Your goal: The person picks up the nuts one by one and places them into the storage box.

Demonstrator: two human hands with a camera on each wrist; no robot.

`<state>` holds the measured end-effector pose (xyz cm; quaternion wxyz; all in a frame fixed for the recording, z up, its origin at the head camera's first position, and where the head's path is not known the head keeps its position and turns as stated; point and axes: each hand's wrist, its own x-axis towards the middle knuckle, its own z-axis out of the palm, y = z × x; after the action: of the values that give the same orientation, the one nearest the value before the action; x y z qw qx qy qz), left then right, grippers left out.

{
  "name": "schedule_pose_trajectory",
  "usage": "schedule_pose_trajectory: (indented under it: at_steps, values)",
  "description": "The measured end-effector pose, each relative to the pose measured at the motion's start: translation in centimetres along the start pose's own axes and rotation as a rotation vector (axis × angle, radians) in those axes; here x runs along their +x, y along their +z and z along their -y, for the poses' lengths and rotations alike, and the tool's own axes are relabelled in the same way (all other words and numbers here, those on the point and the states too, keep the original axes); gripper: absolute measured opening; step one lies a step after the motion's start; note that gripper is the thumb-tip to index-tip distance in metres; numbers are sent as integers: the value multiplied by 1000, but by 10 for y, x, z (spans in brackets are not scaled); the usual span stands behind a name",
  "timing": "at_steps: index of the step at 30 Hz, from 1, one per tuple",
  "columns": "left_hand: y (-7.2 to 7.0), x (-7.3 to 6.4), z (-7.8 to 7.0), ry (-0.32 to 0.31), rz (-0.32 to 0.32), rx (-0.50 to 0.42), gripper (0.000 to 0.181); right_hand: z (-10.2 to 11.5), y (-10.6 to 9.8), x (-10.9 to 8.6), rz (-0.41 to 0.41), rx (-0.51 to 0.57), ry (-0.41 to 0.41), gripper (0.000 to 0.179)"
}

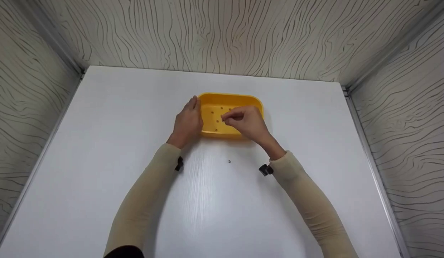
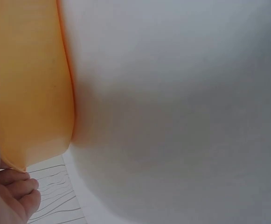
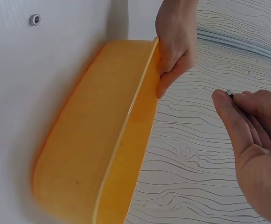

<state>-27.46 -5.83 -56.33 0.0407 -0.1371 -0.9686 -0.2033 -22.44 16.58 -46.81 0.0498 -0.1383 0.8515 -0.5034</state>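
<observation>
A yellow plastic bin (image 1: 231, 98) lies on the white table, its open top up. Over its left rim my left hand (image 1: 188, 122) grips the side; in the right wrist view that hand (image 3: 177, 44) holds the bin's far end. My right hand (image 1: 250, 123) is above the bin's inside. Between its thumb and fingertips it pinches a small metal nut (image 3: 229, 93), mostly hidden by the fingers. Several small nuts (image 1: 212, 112) are scattered on the bin's floor. One more nut (image 3: 35, 19) rests on the table in front of the bin.
The white tabletop (image 1: 111, 118) spreads around the bin. Wood-grain patterned panels (image 1: 222, 36) stand at the back and both sides, with metal edge strips (image 1: 376, 182). Small black devices (image 1: 266, 170) are worn at the wrists.
</observation>
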Motion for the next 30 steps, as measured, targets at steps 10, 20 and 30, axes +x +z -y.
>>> schedule_pose_trajectory:
  at_steps: [10,20,30]
  values:
    - [2,3,-1,1,-5,25,54,0,-2,25,-15,93,122,12]
    - [4,3,-2,-18,7,8,54,-10,5,43,-25,96,195,13]
    - [1,3,-1,-45,32,-19,56,-13,19,59,-12,99,289,14]
